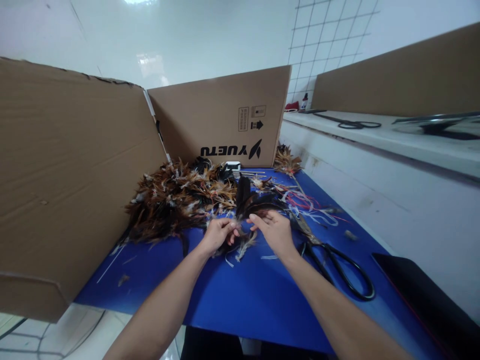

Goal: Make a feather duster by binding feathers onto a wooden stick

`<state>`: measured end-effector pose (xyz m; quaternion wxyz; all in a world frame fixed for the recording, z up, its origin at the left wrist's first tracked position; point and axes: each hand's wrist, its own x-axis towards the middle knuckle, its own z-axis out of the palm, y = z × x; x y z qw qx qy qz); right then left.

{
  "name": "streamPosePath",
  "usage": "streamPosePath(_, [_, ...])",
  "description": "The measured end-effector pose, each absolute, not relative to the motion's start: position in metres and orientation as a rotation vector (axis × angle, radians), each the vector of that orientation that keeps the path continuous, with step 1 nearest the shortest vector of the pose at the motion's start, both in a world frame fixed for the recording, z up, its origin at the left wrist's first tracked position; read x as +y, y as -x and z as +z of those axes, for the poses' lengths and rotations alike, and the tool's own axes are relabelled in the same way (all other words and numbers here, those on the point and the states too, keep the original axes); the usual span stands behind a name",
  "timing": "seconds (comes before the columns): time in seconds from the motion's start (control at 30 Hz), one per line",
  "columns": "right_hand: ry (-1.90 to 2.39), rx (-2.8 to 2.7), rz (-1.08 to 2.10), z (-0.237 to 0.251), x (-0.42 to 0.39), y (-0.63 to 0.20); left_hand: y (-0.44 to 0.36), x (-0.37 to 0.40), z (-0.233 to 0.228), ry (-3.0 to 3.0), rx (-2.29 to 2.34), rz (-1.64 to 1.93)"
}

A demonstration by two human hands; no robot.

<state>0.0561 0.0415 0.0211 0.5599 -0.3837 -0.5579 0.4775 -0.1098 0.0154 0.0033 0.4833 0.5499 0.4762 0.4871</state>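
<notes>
Feathers (pixel 243 200), a small dark bunch with pale downy ends, sit between your two hands at the middle of the blue bench (pixel 240 295), just in front of the big brown and black feather pile (pixel 176 200). Your left hand (pixel 218 234) curls its fingers around the near end of the bunch, and your right hand (pixel 275 231) pinches the same bunch from the other side with thumb and fingertips; the two hands nearly touch. A few loose pale feathers lie on the bench right under your wrists. Black-handled scissors (pixel 337 267) rest just beside your right forearm, blades pointing toward the pile. Red and white strips (pixel 307 205) are scattered beyond your right hand. A cardboard box wall (pixel 225 115) printed upside down stands behind the pile, and another cardboard panel (pixel 63 175) closes off your left side.
</notes>
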Motion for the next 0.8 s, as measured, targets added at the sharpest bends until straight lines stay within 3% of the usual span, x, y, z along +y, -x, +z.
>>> streamPosePath(0.8, [0.875,-1.668,1.248,0.0207,0.0342,-0.0554,0.1055,0.0085,0.0060,-1.462,1.071,0.989])
